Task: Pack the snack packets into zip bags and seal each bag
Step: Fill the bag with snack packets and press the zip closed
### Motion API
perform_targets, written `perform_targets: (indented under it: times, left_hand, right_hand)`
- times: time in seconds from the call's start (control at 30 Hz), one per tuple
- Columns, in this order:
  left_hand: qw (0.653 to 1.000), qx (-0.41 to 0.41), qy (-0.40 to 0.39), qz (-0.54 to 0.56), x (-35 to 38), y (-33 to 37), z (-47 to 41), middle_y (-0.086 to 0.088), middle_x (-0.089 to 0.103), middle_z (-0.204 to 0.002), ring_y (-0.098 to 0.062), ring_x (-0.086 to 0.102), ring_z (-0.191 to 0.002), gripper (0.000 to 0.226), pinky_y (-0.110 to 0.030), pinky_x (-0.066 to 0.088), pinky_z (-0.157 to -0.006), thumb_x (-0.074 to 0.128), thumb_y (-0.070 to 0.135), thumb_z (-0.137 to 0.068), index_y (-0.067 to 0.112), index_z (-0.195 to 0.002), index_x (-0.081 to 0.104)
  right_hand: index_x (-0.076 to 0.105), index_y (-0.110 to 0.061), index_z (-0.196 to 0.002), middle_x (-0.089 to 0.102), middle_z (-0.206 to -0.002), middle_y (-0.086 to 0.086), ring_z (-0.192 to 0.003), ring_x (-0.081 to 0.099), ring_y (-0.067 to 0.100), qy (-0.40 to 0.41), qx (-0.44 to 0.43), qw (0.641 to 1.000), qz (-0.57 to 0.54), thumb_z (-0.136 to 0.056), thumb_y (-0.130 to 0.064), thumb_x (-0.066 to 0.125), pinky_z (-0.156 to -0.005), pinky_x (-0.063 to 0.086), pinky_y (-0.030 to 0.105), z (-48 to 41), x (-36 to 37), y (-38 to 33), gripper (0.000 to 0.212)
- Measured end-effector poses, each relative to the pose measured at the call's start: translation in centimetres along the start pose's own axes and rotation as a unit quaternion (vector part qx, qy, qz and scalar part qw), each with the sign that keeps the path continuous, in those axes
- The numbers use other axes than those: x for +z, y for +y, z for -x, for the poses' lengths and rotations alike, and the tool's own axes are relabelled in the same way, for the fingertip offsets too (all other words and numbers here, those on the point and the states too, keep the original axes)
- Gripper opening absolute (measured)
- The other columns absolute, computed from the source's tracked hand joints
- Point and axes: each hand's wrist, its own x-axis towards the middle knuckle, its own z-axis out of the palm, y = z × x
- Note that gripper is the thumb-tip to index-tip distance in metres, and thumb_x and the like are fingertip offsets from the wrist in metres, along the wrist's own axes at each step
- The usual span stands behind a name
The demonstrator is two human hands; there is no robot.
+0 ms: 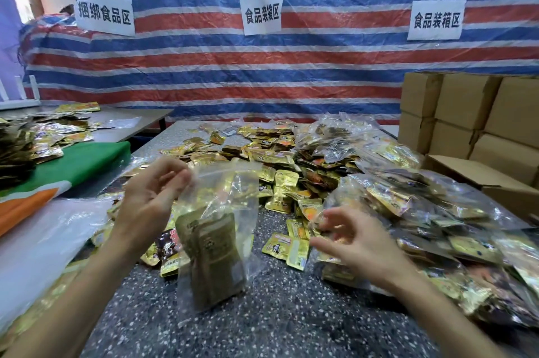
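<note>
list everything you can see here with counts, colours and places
zip bag: one, clear, gold packets inside, held above table
loose snack packets: many, gold, scattered mid-table
filled bags: heap, clear, table right
table: one, speckled grey, below
cardboard boxes: several, brown, stacked far right
tarp: one, red-white-blue striped, back wall
paper signs: three, white, on tarp
cloth: one, green and orange, left
left hand: pinches zip bag's top edge
right hand: fingers loose, holds nothing, above packets
</note>
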Motion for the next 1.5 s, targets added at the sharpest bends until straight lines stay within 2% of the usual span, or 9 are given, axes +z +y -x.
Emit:
perform_targets:
  times: [0.2,0.33,0.43,0.6,0.93,1.07,1.17,1.3,1.5]
  left_hand:
    - [0.967,-0.067,-0.028,0.244,3.3,2.5,-0.2,-0.019,0.068,-0.085,-0.042,0.072,-0.086,0.013,-0.049,0.061,-0.074,0.057,0.027,-0.090,0.015,-0.086,0.062]
    - [0.937,-0.082,-0.043,0.338,4.2,3.6,-0.2,-0.009,0.067,-0.082,-0.036,0.074,-0.083,0.014,-0.051,0.060,-0.075,0.060,0.027,-0.088,0.013,-0.084,0.061]
    - [0.925,-0.087,-0.010,0.369,4.0,3.6,-0.7,-0.008,0.069,-0.080,-0.034,0.074,-0.090,0.018,-0.045,0.060,-0.080,0.052,0.021,-0.095,0.014,-0.082,0.062]
    - [0.942,-0.077,0.053,0.322,4.8,3.4,-1.7,-0.003,0.074,-0.100,-0.021,0.071,-0.102,0.015,-0.039,0.057,-0.091,0.057,0.029,-0.095,0.024,-0.089,0.070]
    - [0.988,-0.042,-0.082,0.125,9.4,5.6,0.8,0.015,0.070,-0.110,-0.004,0.065,-0.108,0.015,-0.018,0.053,-0.086,0.064,0.033,-0.092,0.026,-0.106,0.065]
    - [0.986,-0.002,-0.128,0.109,10.3,7.2,0.4,0.017,0.069,-0.113,-0.005,0.063,-0.113,0.014,-0.029,0.051,-0.095,0.060,0.031,-0.090,0.036,-0.101,0.067]
    - [0.984,0.003,-0.148,0.100,10.2,7.5,0.2,0.018,0.069,-0.113,-0.003,0.063,-0.113,0.013,-0.032,0.050,-0.095,0.060,0.033,-0.090,0.039,-0.100,0.067]
    - [0.986,-0.014,-0.140,0.090,9.4,6.5,0.3,0.014,0.070,-0.114,-0.006,0.063,-0.113,0.011,-0.034,0.051,-0.095,0.063,0.036,-0.093,0.034,-0.102,0.068]
    - [0.991,-0.062,-0.111,0.040,6.9,4.0,2.4,0.011,0.072,-0.108,-0.010,0.065,-0.109,0.018,-0.036,0.052,-0.095,0.062,0.032,-0.088,0.027,-0.104,0.069]
  right_hand:
    - [0.022,-0.036,-0.149,0.039,-0.136,-0.024,-0.130,0.043,0.004,-0.104,0.036,0.987,-0.113,-0.061,-0.043,0.094,-0.113,0.036,0.032,-2.8,8.4,-1.7,0.114]
    - [0.067,-0.028,-0.103,0.063,-0.129,-0.023,-0.124,0.056,-0.002,-0.076,-0.046,0.987,-0.137,-0.076,-0.028,0.088,-0.106,0.040,0.035,-3.3,8.9,-1.7,0.034]
    - [0.067,-0.032,-0.085,0.070,-0.106,-0.018,-0.106,0.064,0.001,-0.041,-0.066,0.979,-0.188,-0.076,-0.038,0.082,-0.091,0.047,0.036,-2.6,7.5,-2.0,0.018]
    - [0.063,-0.018,-0.087,0.074,-0.098,0.015,-0.096,0.071,0.033,0.011,-0.061,0.968,-0.241,-0.083,-0.029,0.079,-0.080,0.061,0.045,-2.5,3.0,-3.4,0.019]
    - [0.066,-0.010,-0.095,0.066,-0.082,0.006,-0.065,0.065,0.014,0.266,0.181,0.898,-0.300,-0.092,-0.028,0.072,-0.058,0.056,0.032,-9.3,-6.4,-2.4,0.019]
    - [0.055,-0.006,-0.133,0.067,-0.119,0.015,-0.079,0.067,0.019,0.293,0.230,0.827,-0.422,-0.100,-0.011,0.056,-0.049,0.056,0.029,-12.4,-8.2,-1.1,0.034]
    - [0.038,-0.008,-0.148,0.053,-0.141,0.014,-0.112,0.061,0.023,0.315,0.209,0.782,-0.495,-0.100,-0.007,0.054,-0.090,0.058,0.038,-13.3,-9.0,-0.9,0.051]
    - [0.031,-0.009,-0.152,0.035,-0.155,0.015,-0.138,0.042,0.034,0.334,0.244,0.819,-0.398,-0.095,-0.003,0.051,-0.107,0.044,0.050,-12.7,-7.6,-1.6,0.061]
    - [0.063,-0.010,-0.104,0.067,-0.113,0.009,-0.101,0.069,0.025,0.167,0.152,0.939,-0.260,-0.098,-0.007,0.056,-0.076,0.059,0.035,-9.3,-1.3,-3.7,0.010]
